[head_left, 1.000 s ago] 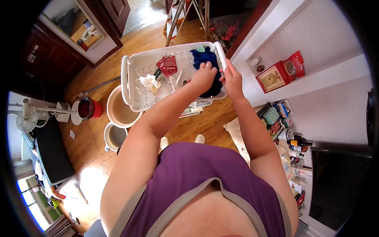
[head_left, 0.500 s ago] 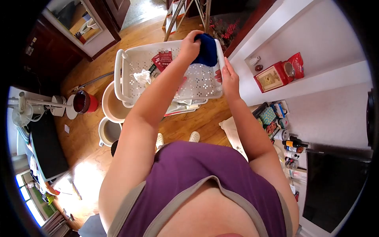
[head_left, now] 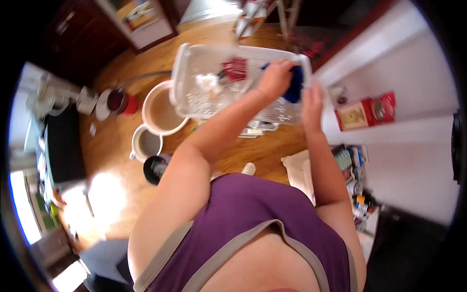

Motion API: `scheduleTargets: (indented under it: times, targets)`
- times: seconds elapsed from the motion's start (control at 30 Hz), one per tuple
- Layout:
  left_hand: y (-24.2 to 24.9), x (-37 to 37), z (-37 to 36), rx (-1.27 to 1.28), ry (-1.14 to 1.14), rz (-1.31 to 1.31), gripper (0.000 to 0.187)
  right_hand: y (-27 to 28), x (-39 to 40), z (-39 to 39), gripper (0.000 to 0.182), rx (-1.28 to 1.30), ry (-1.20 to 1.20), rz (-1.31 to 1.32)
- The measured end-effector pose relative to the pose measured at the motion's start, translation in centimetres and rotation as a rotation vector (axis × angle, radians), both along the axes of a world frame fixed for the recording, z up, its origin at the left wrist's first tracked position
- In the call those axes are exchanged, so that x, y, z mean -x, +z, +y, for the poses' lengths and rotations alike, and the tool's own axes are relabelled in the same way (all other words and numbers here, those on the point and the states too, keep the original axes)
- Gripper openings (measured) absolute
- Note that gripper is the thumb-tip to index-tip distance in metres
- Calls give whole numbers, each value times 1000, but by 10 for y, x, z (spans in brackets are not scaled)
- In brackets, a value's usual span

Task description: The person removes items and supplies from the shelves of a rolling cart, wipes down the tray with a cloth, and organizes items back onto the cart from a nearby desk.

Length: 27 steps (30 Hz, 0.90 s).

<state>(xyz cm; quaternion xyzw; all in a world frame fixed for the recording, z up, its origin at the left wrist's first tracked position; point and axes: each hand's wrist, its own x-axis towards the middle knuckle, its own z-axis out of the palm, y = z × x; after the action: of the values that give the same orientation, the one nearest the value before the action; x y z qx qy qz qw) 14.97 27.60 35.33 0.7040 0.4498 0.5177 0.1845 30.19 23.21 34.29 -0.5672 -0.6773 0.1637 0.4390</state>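
Observation:
My left hand (head_left: 278,78) reaches into the white plastic laundry basket (head_left: 307,65), with its fingers closed on a dark blue cloth (head_left: 294,87) at the basket's right end. The cloth bunches on both sides of the hand. Against the outside of that same end is my right hand (head_left: 313,100), smeared by motion, so its grip does not show clearly. Farther left inside the basket are red printed packets (head_left: 235,69) and a crumpled white item (head_left: 208,82).
Left of the basket stand a large beige bucket (head_left: 148,108), a smaller pail (head_left: 136,142) and a dark container (head_left: 154,170). A stepladder (head_left: 282,19) is behind. On the right ledge sits a red package (head_left: 357,115); a cluttered shelf (head_left: 352,165) lies below it.
The view has shifted and blurred, so the basket appears farther right. My left hand has moved lower into the basket with the blue cloth. My right hand stays by the end rim.

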Motion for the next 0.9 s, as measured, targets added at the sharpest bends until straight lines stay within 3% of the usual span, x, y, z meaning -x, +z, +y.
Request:
scheduleTargets:
  times: [0.1,0.13,0.2,0.3,0.37,0.4,0.43,0.47,0.5,0.53,0.6,0.63,0.67,0.7,0.73,0.77,0.83,0.9]
  targets:
    - [32,10,-27,-51,93,-409,23,46,24,-26,66,-327,175,-207]
    - [41,14,-39,-9,63,-479,21,56,32,-32,75,-338,275,-244]
    - [51,8,-57,78,-126,-641,25,62,33,-37,79,-188,413,-20]
    - [57,19,-76,186,-434,-1006,37,79,42,-34,66,-207,152,-1]
    - [46,27,-86,78,-319,-777,49,83,48,-28,57,0,152,400]
    - [46,33,-96,64,-349,-773,54,90,46,-25,52,70,78,427]
    - [33,31,-95,-255,-130,-511,53,94,34,-20,48,140,4,453]
    - [25,39,-102,-318,23,-334,44,86,-9,7,45,118,-1,440]
    - [16,48,-111,-366,176,-153,36,84,-29,17,44,32,63,266]
    - [2,54,-116,-345,219,-160,36,83,-48,28,43,-69,117,104]
    - [-29,64,-118,206,58,307,28,89,-59,48,42,-168,211,-9]
    - [-39,66,-120,220,90,297,28,92,-72,76,42,-76,177,182]
    - [-47,64,-121,182,46,415,25,92,-97,107,42,-63,213,181]
    - [-51,63,-123,149,0,536,23,85,-123,141,41,97,167,388]
    - [-52,63,-125,171,34,530,23,85,-94,139,40,267,115,587]
    - [-51,64,-126,103,93,532,23,79,-68,126,41,263,59,470]
    - [-52,77,-132,77,195,554,24,32,-124,192,40,9,546,-176]
    - [-48,90,-133,-4,194,590,29,20,-98,207,40,354,379,114]
